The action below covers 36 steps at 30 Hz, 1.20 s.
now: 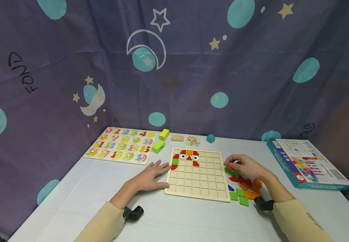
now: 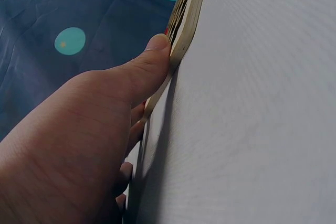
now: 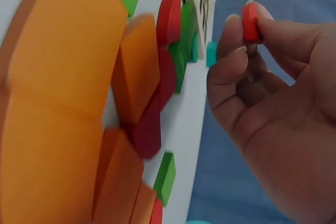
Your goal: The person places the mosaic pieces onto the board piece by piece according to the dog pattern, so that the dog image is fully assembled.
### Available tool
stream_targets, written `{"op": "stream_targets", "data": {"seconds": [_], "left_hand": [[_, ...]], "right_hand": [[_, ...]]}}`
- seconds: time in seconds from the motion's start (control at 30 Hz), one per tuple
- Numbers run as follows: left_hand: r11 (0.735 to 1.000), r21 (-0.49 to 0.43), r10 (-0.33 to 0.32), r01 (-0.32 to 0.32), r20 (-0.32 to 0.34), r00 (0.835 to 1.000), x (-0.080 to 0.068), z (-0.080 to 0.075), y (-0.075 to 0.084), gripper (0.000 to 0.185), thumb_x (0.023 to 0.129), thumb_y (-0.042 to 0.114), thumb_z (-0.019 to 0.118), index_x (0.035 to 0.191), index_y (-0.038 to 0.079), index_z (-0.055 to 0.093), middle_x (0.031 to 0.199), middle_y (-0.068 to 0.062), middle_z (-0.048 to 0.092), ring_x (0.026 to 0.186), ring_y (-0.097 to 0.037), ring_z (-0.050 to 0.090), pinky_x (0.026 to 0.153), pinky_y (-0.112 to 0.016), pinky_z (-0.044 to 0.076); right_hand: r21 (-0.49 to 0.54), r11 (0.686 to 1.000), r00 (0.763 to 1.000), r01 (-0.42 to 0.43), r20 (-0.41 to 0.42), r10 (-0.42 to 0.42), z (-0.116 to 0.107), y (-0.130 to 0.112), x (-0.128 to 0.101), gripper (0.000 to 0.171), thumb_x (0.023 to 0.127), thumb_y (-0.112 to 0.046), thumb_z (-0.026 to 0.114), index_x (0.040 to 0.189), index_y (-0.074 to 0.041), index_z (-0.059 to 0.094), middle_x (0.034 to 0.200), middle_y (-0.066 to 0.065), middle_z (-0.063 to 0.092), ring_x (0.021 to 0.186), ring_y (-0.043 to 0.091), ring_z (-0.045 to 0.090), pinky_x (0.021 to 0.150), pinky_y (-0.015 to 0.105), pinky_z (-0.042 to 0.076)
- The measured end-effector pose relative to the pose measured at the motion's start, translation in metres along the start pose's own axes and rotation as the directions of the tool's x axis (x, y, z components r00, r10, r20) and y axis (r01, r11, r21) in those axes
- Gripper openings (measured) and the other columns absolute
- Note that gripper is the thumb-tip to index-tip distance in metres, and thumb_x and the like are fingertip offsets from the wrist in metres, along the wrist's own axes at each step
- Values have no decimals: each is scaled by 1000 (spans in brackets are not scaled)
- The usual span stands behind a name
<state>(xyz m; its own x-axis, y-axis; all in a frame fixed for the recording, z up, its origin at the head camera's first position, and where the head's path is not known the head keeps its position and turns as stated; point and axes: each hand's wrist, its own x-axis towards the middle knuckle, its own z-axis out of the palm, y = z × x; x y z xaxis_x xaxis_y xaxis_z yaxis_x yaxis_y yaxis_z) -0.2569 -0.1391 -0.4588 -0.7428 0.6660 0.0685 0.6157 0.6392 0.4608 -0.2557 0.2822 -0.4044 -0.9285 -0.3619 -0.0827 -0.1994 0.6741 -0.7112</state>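
- A wooden grid board (image 1: 197, 174) is laid flat on the white table (image 1: 174, 218), and it is steadied at its left edge by the left hand (image 1: 151, 176), whose fingers are held straight and flat; in the left wrist view the thumb (image 2: 149, 66) is seen pressed against the board's edge (image 2: 184, 30).
- A small red piece (image 3: 251, 22) is pinched between the thumb and fingertips of the right hand (image 1: 247, 167), which is held just beside the board's right edge, above the loose pile.
- Only the board's upper left corner is judged filled: red, orange and green tiles with two eye pieces (image 1: 186, 157) are set across the top rows, forming what appears to be the head of a figure.
- The remaining cells, by far the greater part of the grid, are left bare, so the work is judged to be at an early stage.
- A pile of loose pieces (image 1: 244, 188), orange, green, red and one blue, is kept on the table just right of the board and is not yet placed.
- A small pattern card (image 1: 193, 140) is laid beyond the board's far edge.
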Motion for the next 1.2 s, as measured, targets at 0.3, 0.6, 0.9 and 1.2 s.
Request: {"op": "stream_targets", "data": {"seconds": [0.3,0.6,0.9,1.2], "left_hand": [[1000,-14,-2,2,1,1000,1,0,1,78,93,57,65,155,14,43,161,-5,35,151,-38,14,120,-58,9],[1000,-4,2,-2,-4,1000,1,1,-1,79,92,57,65,155,14,43,161,-6,35,151,-38,14,120,-58,9],[1000,-10,-1,1,1,1000,0,-1,1,78,93,56,66,154,14,44,161,-6,35,151,-39,15,119,-59,10],[1000,-10,-4,4,3,1000,1,-1,0,78,93,56,66,155,15,44,161,-5,36,151,-38,15,119,-59,10]], "right_hand": [[45,999,1000,25,2,-25,17,-10,15,25,96,-10,65,118,-1,65,107,8,62,87,24,57,78,34,51],[63,988,990,139,23,-140,35,-28,32,20,97,-7,65,115,2,64,100,7,62,84,23,60,78,32,52],[58,988,990,141,17,-142,46,-34,41,20,91,-6,71,110,0,67,97,3,64,85,22,55,76,32,47],[42,988,987,150,42,-152,51,-38,46,14,95,-5,69,108,-4,72,100,3,65,81,20,55,73,31,49]]}}
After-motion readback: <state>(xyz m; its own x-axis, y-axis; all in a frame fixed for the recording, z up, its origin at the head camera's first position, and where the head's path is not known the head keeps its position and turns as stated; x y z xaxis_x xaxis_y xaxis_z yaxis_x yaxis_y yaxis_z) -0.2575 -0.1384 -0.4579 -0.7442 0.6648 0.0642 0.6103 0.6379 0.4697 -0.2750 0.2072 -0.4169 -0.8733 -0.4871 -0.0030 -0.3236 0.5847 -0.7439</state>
